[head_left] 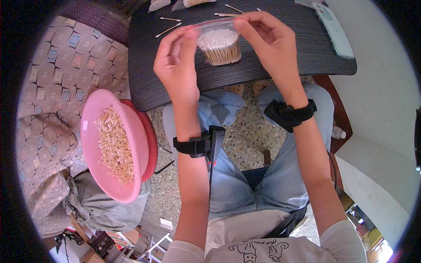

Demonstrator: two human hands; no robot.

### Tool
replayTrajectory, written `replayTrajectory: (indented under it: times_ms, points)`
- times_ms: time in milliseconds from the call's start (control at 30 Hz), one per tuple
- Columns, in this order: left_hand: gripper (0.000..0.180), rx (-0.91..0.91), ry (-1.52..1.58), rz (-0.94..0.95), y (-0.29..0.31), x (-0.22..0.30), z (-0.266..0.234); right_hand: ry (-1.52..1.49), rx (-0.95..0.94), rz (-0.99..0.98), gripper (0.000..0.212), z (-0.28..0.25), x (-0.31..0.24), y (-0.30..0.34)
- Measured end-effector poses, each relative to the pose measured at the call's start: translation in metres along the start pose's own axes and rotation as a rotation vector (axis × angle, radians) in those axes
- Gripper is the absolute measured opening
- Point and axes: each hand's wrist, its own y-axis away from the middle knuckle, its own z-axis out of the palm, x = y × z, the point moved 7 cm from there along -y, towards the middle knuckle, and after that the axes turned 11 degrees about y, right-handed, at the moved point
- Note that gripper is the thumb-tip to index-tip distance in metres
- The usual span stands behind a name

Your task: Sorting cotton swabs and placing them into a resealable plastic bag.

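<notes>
Between my two hands hangs a clear zip bag packed with cotton swabs, their white tips bunched at the top and wooden sticks below. My left hand pinches the left end of its red-edged top strip, thumb against fingers. At the other end, my right hand has the strip between thumb and forefinger. The bag is over the near part of a black wood-grain table; I cannot tell if its base touches the surface. A few loose cotton swabs lie on the table beyond my left hand.
More bundled swabs sit at the table's far edge. A pale flat case lies at the right. Left of my legs, a pink basin full of loose swabs rests on a red stool, beside a patterned cloth-covered seat. A white wall rises right.
</notes>
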Motion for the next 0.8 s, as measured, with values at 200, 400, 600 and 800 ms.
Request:
replayTrajectory:
  times_ms: [200, 400, 600, 800]
  points:
    - [0.019, -0.067, -0.025, -0.07, -0.001, -0.004, 0.016, -0.019, -0.073, 0.007, 0.015, 0.012, 0.005, 0.001]
    - [0.019, -0.144, -0.028, -0.029, 0.0, -0.006, 0.016, -0.08, -0.076, 0.006, 0.014, 0.015, 0.004, 0.0]
    - [0.016, -0.129, 0.005, -0.033, 0.002, -0.005, 0.017, 0.033, -0.074, -0.029, 0.014, 0.015, 0.003, 0.0]
    - [0.014, -0.163, -0.031, -0.08, 0.002, -0.008, 0.023, -0.022, -0.093, -0.053, 0.016, 0.018, 0.0, -0.001]
